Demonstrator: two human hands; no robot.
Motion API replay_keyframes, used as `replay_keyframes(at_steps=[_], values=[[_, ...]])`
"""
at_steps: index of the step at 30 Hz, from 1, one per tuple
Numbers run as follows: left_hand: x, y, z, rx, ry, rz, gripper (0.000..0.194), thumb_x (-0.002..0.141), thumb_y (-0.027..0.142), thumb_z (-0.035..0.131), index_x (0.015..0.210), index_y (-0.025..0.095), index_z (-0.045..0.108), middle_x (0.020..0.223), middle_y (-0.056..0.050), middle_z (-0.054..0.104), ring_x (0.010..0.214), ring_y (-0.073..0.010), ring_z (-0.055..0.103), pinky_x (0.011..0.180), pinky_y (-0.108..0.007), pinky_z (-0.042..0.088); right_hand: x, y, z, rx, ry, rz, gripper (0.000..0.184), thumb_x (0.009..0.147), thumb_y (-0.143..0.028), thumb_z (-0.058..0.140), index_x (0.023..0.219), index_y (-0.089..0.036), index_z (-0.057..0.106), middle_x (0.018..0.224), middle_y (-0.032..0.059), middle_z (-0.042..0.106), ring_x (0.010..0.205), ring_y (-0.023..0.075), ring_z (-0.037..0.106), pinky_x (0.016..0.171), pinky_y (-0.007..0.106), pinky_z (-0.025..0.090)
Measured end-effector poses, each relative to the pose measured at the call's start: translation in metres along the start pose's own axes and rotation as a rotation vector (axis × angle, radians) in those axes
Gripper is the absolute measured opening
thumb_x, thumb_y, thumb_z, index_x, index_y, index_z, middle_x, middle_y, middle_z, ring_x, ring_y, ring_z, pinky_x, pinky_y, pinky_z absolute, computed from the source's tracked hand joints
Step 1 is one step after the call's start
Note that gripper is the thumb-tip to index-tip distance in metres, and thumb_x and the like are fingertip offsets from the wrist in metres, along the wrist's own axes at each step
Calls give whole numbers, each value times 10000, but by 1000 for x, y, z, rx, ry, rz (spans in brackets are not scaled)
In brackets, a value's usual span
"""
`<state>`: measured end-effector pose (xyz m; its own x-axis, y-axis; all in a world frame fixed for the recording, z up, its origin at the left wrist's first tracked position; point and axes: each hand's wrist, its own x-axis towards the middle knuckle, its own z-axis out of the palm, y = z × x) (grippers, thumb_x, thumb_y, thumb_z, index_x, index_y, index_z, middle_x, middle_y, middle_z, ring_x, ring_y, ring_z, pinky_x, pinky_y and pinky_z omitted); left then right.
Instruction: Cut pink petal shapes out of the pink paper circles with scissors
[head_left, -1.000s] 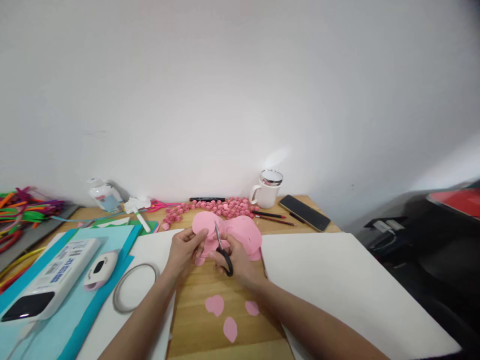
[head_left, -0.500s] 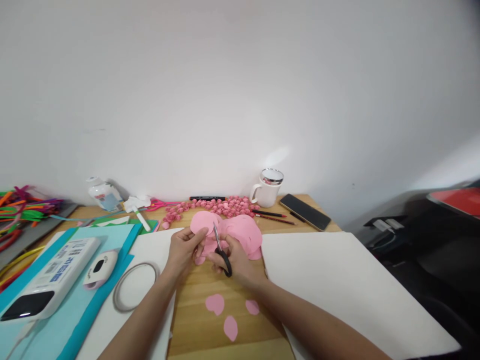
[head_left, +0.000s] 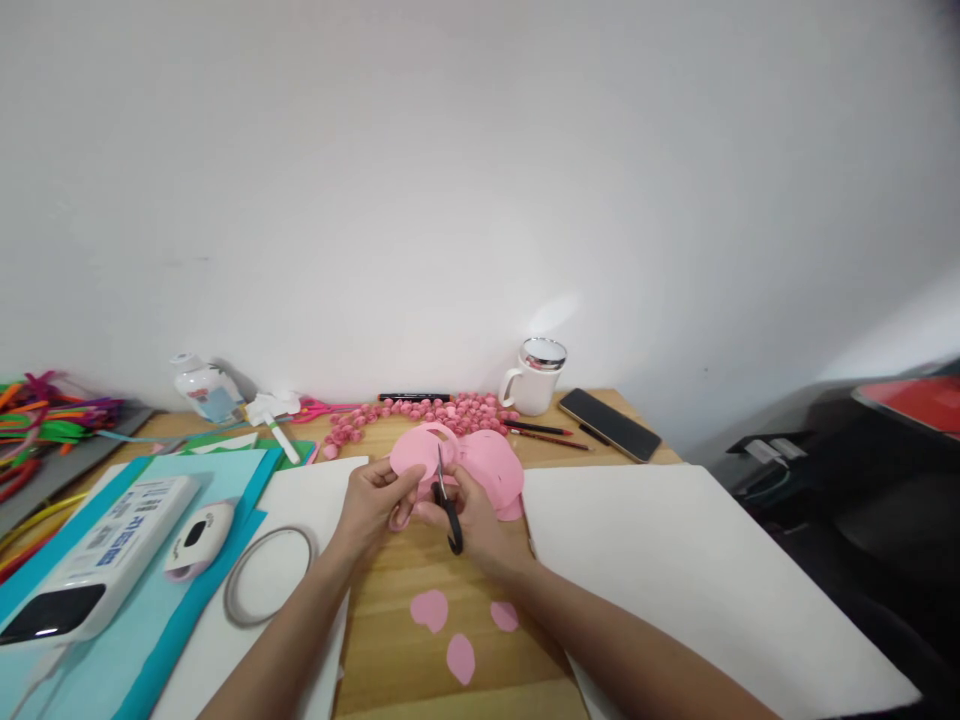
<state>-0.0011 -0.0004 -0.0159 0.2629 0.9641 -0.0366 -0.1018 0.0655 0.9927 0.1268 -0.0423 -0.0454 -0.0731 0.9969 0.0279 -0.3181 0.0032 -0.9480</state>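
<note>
My left hand [head_left: 380, 497] pinches a rounded piece of pink paper [head_left: 412, 450] by its lower edge. Black-handled scissors [head_left: 447, 512] sit in my right hand [head_left: 474, 515], fingers wrapped round the handle. Their blades point up and away, against the right side of the paper, where a thin curved strip loops at the top. Behind my right hand lies a stack of round pink paper [head_left: 499, 465], partly covered. Nearer me on the wood are small cut pink petals, one heart-like [head_left: 430, 610], one pointed [head_left: 461, 658] and one beside my right forearm [head_left: 505, 616].
Rolled pink paper buds [head_left: 457, 412] lie along the back, by a white mug [head_left: 534, 378], pencils [head_left: 551, 438] and a phone [head_left: 611, 424]. White boards [head_left: 675, 560] flank the wood. At left are a tape ring [head_left: 234, 590], a power bank [head_left: 105, 550] and a white bottle [head_left: 206, 388].
The held paper has turned and shifted slightly right, and a thin strip now curls from its top edge. The scissors have swung more upright along its right side.
</note>
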Motion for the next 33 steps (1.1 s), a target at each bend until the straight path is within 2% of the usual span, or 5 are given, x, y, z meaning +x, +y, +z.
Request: replay_keyframes(at_steps=[9, 19, 27, 33], values=[[0, 0, 0, 1, 5, -6, 357, 662, 346, 723, 465, 157, 493, 286, 61, 437, 254, -52, 350, 318, -182, 299, -3, -5, 1, -55, 37, 48, 453, 627, -339, 762, 937, -200, 463, 598, -79, 492, 498, 90, 420, 480, 210, 324], [0, 1, -1, 35, 30, -9, 349, 650, 343, 728, 489, 159, 478, 305, 67, 439, 270, -43, 341, 324, -172, 285, -2, -4, -1, -95, 37, 47, 454, 645, -367, 748, 961, -190, 475, 535, -84, 486, 482, 91, 430, 441, 191, 299], [2, -2, -4, 31, -6, 18, 329, 669, 335, 718, 508, 164, 488, 314, 68, 443, 271, -57, 375, 337, -183, 327, -1, 4, -4, -73, 25, 60, 495, 642, -386, 750, 996, -190, 463, 552, -67, 537, 463, 89, 434, 432, 192, 303], [2, -2, -4, -19, 28, 8, 349, 658, 375, 724, 513, 166, 486, 316, 75, 431, 259, -50, 357, 311, -171, 306, 1, 6, -4, -84, 15, 89, 505, 650, -412, 741, 1003, -196, 452, 505, -89, 518, 420, 86, 441, 410, 180, 297]])
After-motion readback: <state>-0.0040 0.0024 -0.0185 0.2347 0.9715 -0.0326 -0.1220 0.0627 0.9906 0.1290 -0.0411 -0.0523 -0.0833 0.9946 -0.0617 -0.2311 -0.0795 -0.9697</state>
